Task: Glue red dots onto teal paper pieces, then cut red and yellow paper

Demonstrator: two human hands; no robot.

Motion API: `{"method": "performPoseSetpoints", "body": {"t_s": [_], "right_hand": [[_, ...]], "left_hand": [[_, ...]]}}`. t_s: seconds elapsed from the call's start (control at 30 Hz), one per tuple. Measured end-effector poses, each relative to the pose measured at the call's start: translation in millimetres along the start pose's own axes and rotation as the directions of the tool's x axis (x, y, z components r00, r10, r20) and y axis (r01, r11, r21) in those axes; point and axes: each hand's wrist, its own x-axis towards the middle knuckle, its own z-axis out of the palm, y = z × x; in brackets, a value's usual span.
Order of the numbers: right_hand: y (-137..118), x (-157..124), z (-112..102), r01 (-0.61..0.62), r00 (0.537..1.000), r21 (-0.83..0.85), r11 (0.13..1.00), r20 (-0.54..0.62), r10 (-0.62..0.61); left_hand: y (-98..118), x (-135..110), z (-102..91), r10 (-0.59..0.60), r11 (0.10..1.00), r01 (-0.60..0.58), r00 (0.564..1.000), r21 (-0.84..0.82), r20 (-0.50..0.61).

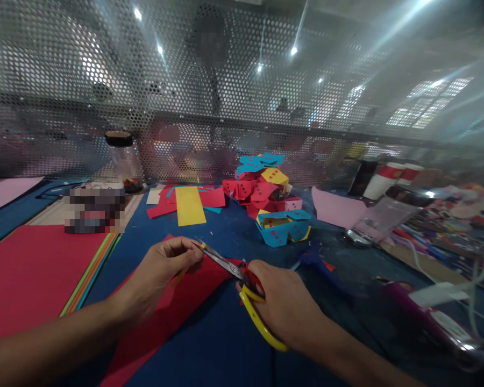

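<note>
My right hand [284,301] grips yellow-handled scissors [242,287], their blades pointing up-left across a red paper sheet [173,317] lying on the blue table. My left hand [165,269] is closed in a pinch on the upper edge of that red sheet, right by the blade tips. The blades look nearly closed over the paper's edge. Behind them sits a heap of red, blue and yellow folded paper pieces with dots [266,188].
A stack of coloured sheets with red on top [36,274] lies at the left. Red and yellow strips [189,205] lie further back, near a dark-lidded jar [123,161]. Pink paper [333,207], cups [387,180] and a purple tool [423,317] crowd the right. A perforated metal screen [226,97] closes the back.
</note>
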Motion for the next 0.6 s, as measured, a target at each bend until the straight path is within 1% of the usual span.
{"method": "performPoseSetpoints", "body": {"t_s": [0.13, 0.23, 0.33, 0.6], "right_hand": [[-1.2, -0.6, -0.3, -0.019, 1.0, -0.024, 1.0, -0.016, 0.019], [-1.3, -0.9, -0.2, -0.015, 0.999, -0.021, 1.0, -0.047, 0.014], [-1.4, -0.7, -0.6, -0.003, 0.998, -0.03, 1.0, -0.055, 0.002], [-1.5, -0.4, -1.4, 0.027, 0.995, -0.08, 0.996, -0.096, -0.035]], "left_hand": [[2.4, -1.0, 1.0, 0.004, 0.999, -0.004, 1.0, 0.045, -0.007], [4.6, -0.8, 2.6, -0.001, 0.998, 0.001, 1.0, 0.064, -0.01], [5.9, -0.5, 3.7, 0.006, 0.997, -0.005, 1.0, 0.081, -0.013], [5.6, -0.6, 1.9, 0.005, 0.997, -0.005, 1.0, 0.074, -0.008]]}}
